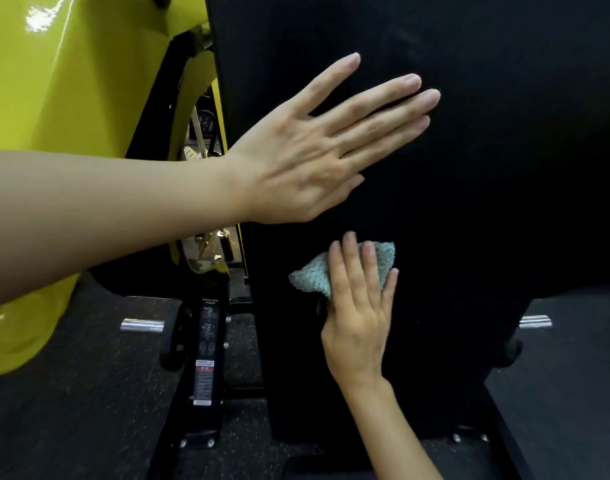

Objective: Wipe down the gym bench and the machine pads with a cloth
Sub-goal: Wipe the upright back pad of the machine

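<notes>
A large black machine pad (487, 174) fills the middle and right of the head view, standing nearly upright. My left hand (317, 150) lies flat on its upper part with straight, spread fingers. Lower down, my right hand (359, 317) presses a teal knitted cloth (314, 275) against the pad, its straight fingers laid over the cloth. The cloth sticks out to the left and above the fingertips.
A glossy yellow-green machine frame (64, 98) stands at the left. A black post with instruction labels (204, 358) rises beside the pad. Chrome pegs (142, 325) (535, 321) jut out low on both sides. Dark speckled rubber floor (71, 427) lies below.
</notes>
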Demonstrator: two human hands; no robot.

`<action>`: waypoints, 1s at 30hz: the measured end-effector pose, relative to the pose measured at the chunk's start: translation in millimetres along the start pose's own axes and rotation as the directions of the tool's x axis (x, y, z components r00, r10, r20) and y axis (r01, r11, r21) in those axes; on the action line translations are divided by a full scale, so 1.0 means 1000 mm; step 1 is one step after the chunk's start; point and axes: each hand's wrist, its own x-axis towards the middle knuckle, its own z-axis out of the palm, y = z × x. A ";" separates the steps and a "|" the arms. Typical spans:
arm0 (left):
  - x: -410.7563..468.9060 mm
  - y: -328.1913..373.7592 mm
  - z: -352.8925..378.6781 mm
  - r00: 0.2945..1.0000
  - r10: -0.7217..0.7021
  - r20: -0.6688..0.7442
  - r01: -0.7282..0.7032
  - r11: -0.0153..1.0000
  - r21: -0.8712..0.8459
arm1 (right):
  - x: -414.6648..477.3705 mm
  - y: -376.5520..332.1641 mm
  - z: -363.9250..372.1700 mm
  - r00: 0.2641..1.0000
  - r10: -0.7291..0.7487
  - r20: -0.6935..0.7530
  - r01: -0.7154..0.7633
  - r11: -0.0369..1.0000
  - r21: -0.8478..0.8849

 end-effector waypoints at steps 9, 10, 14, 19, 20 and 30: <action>-0.028 0.014 0.000 0.972 -0.184 -0.147 0.179 0.983 -0.046 | 0.034 0.108 -0.059 0.966 0.223 -0.133 -0.236 0.968 -0.089; -0.026 0.017 -0.002 0.972 -0.182 -0.147 0.175 0.983 -0.058 | 0.041 0.114 -0.063 0.960 0.234 -0.155 -0.248 0.965 -0.081; -0.019 0.025 -0.005 0.969 -0.195 -0.149 0.185 0.979 -0.084 | 0.064 0.117 -0.068 0.931 0.283 -0.229 -0.290 0.957 0.003; -0.014 0.032 -0.004 0.961 -0.221 -0.167 0.212 0.975 -0.068 | 0.039 0.100 -0.056 0.952 0.239 -0.190 -0.233 0.971 0.052; -0.014 0.033 -0.004 0.961 -0.224 -0.162 0.215 0.974 -0.071 | 0.027 0.097 -0.051 0.962 0.216 -0.165 -0.211 0.976 0.050; -0.010 0.039 -0.004 0.957 -0.234 -0.171 0.229 0.972 -0.049 | -0.038 0.090 -0.030 0.993 0.121 -0.013 -0.121 0.993 -0.005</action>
